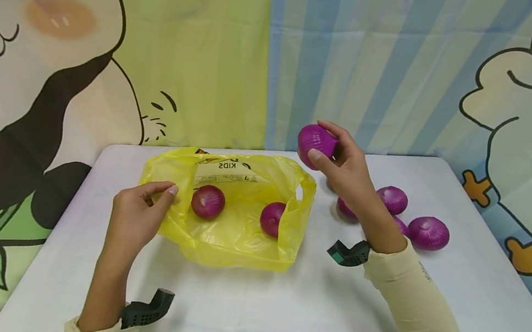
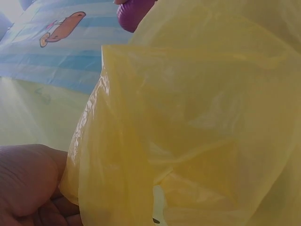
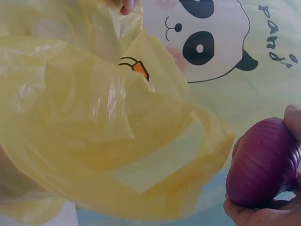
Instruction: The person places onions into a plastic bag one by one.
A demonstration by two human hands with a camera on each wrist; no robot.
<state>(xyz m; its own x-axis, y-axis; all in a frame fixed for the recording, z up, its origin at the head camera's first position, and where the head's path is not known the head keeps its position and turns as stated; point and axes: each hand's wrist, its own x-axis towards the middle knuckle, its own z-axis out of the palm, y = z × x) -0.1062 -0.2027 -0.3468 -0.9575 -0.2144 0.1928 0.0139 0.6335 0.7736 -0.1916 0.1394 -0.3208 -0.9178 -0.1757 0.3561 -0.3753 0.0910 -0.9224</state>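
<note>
A yellow plastic bag (image 1: 230, 250) lies on the table with its mouth spread, and two red onions (image 1: 208, 202) sit inside it. My left hand (image 1: 143, 206) pinches the bag's left edge between thumb and fingers; in the left wrist view the film hides most of those fingers. Above the bag's right rear corner, my right hand (image 1: 346, 165) grips another red onion (image 1: 316, 146) between thumb and fingers. The right wrist view shows this held onion (image 3: 263, 162) apart from the bag (image 3: 94, 141).
Several more red onions (image 1: 429, 233) lie on the white table (image 1: 247, 319) to the right, some partly behind the right forearm. A cartoon-printed curtain (image 1: 209, 59) hangs at the back and sides. Each wrist wears a black camera (image 1: 148, 309).
</note>
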